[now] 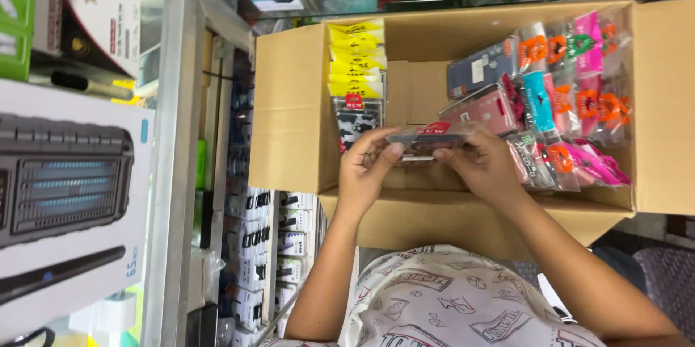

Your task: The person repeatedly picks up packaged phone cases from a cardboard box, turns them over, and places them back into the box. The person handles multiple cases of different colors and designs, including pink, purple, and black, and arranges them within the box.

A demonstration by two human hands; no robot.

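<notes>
Both hands hold one clear packet over an open cardboard box.

At far left a white carton [69, 195] with a picture of a black speaker is cut off by the frame edge; beside it small boxed goods [250, 245] on a shelf are too small to make out. The left hand [365, 166] pinches the left end of the clear packet [431, 138] between thumb and curled fingers; the right hand [485, 166] pinches the right end the same way, its fingertips partly hidden behind the packet. The packet sits above the middle of the cardboard box [289, 108]. Inside, yellow-topped packets [356, 64] stand at left and pink and orange packets [579, 101] crowd the right, overlapping so that each one's contents stay unclear.
</notes>
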